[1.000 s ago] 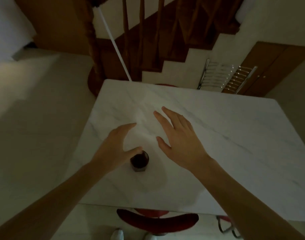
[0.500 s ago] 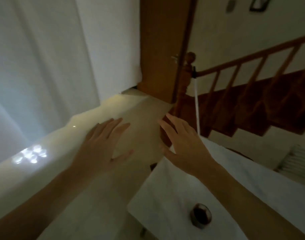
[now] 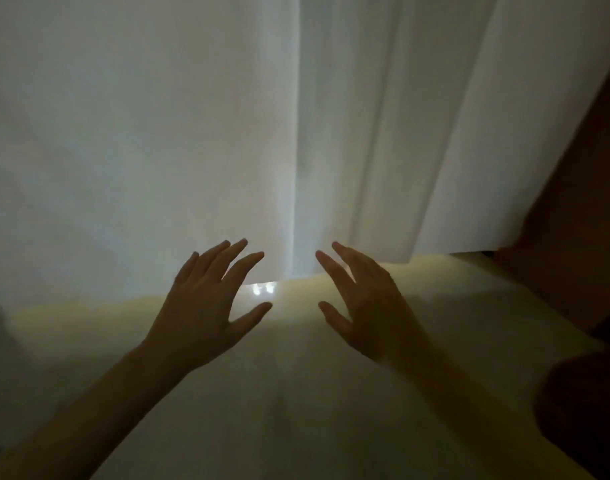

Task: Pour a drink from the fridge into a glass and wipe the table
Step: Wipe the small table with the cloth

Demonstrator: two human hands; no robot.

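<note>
My left hand (image 3: 206, 306) and my right hand (image 3: 365, 303) float side by side in mid-air with fingers spread, and each holds nothing. They hang over a pale floor in front of a white curtain. The table and the glass with the dark drink are out of view. No fridge or cloth shows.
A white curtain (image 3: 227, 133) fills the upper view and reaches down to the pale floor (image 3: 296, 393). A brown wooden door or frame (image 3: 580, 237) runs along the right edge. A dark rounded shape (image 3: 584, 403) sits at the lower right.
The view has swung left, away from the table and the glass, past the stairs to the curtain. Both hands stayed raised and spread, holding nothing.
</note>
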